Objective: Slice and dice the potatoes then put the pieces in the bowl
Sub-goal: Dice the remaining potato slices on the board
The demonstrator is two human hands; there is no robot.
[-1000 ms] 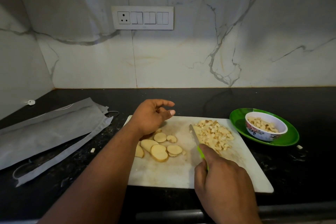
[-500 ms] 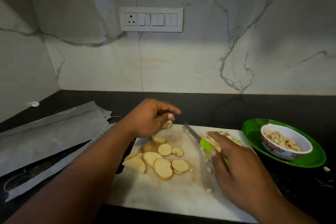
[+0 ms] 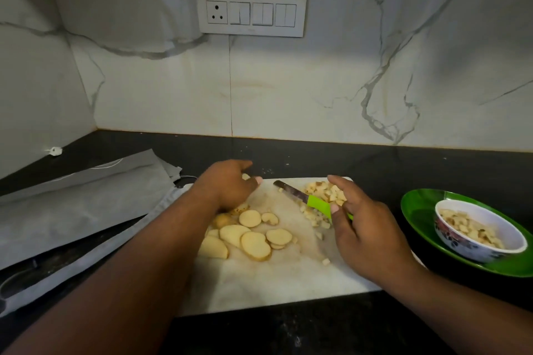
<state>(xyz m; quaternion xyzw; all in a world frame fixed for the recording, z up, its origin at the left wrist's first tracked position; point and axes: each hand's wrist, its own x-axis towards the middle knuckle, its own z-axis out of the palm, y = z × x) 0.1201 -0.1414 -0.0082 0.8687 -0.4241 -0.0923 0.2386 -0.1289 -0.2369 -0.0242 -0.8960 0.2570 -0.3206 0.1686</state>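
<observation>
Potato slice (image 3: 246,177) pinched in left hand (image 3: 227,185) fingertips.

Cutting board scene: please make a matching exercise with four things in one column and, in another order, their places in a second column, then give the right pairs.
Things:
1. potato slices
2. diced potato pile
3. bowl
4. knife

Places:
A. on the green plate
B. at the far right part of the cutting board
C. in the right hand
D. on the cutting board, below the left hand

Pairs: 1-D, 2-B, 3-A, 4-C
</observation>
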